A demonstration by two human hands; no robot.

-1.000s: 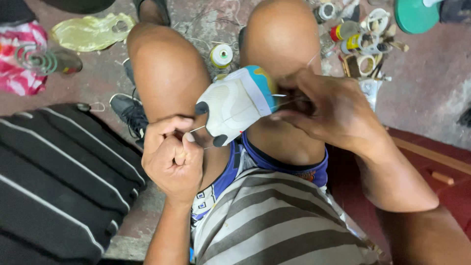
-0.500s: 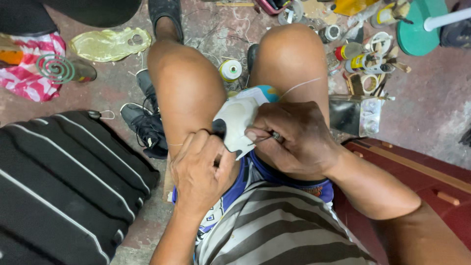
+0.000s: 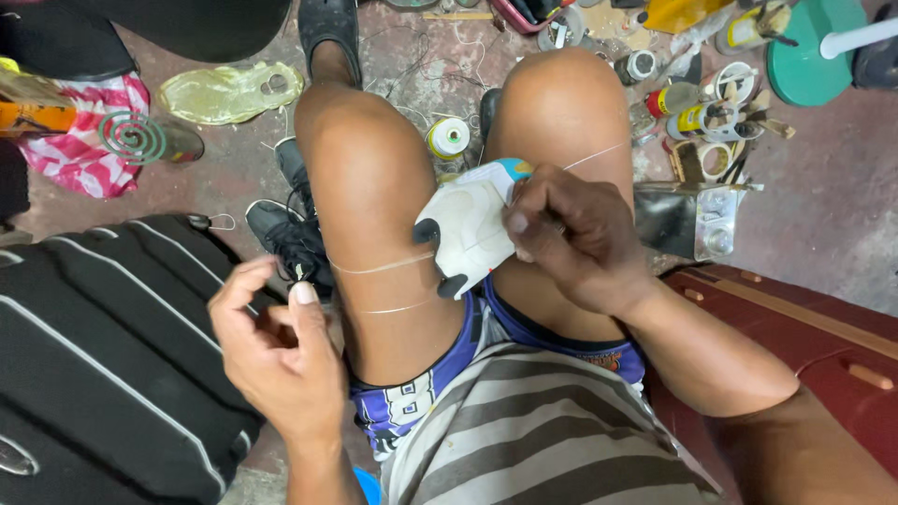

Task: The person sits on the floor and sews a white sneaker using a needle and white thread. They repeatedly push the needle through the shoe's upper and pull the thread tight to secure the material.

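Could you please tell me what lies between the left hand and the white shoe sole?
In the head view, pale thread stretches from the left hand across the bare thigh to the white shoe sole.

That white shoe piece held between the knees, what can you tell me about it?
The white shoe piece looks like a rubbery sole or upper, white with black patches at its lower corners and a blue edge on top. It sits tilted between the bare knees, gripped by the right hand. Pale thread runs from it across the thigh to the left hand.
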